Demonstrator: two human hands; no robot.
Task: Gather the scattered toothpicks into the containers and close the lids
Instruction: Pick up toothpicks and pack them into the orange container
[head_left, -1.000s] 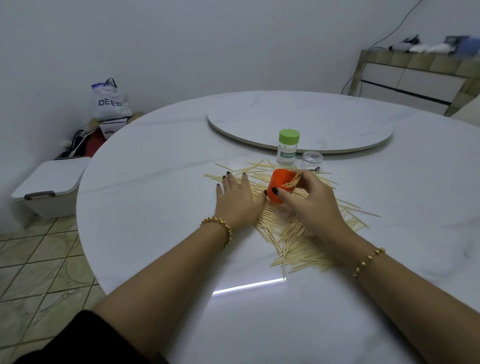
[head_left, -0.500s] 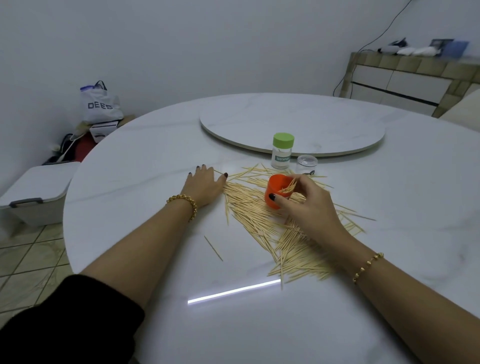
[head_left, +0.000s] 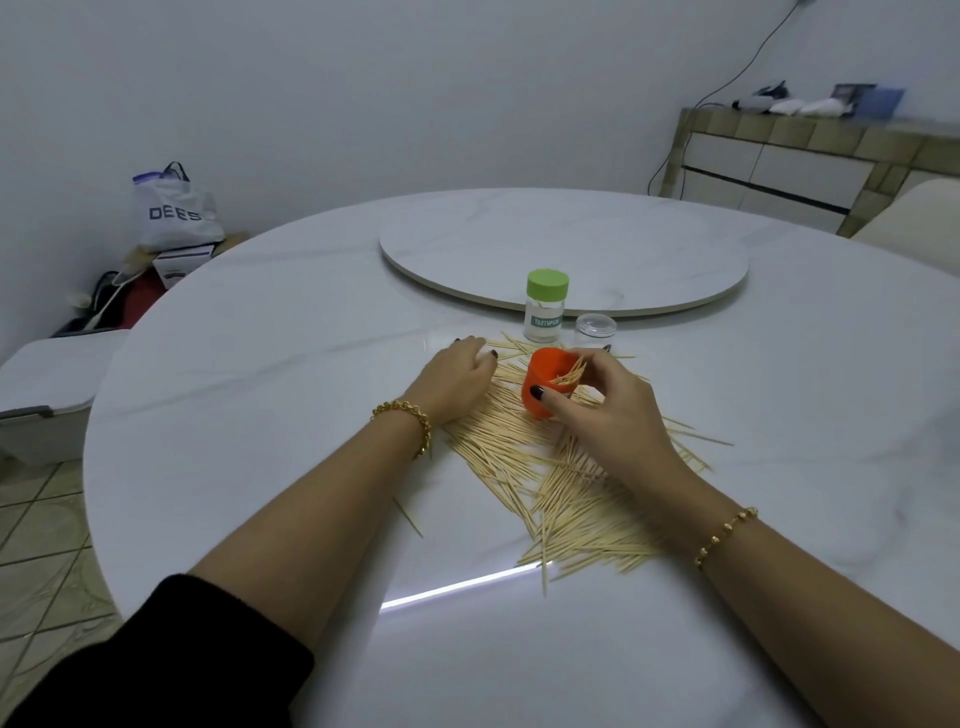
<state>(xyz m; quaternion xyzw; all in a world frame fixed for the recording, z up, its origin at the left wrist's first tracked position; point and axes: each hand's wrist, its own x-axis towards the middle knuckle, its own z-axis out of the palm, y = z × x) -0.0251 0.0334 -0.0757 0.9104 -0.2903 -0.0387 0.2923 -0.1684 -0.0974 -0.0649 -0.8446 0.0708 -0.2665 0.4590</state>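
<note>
A big spread of loose toothpicks (head_left: 524, 457) covers the white marble table (head_left: 260, 395) in front of me. My right hand (head_left: 597, 410) grips a small orange container (head_left: 540, 387), tilted, with a few toothpicks sticking out of its mouth. My left hand (head_left: 457, 379) lies flat on the table at the left edge of the pile, its fingers bent against the toothpicks. Behind the pile stands a clear toothpick jar with a green lid (head_left: 545, 306), closed. A small clear container (head_left: 595, 332) sits just right of it. One stray toothpick (head_left: 408, 517) lies apart at the left.
A round lazy Susan (head_left: 566, 249) sits on the table's far half. A white lidded bin (head_left: 47, 379) and a bag (head_left: 174, 208) are on the floor at the left. A tiled sideboard (head_left: 831, 161) stands at the back right.
My left hand swept out to the left, then came back to the pile's left edge. My right hand kept hold of the orange container. The view has shifted a little.
</note>
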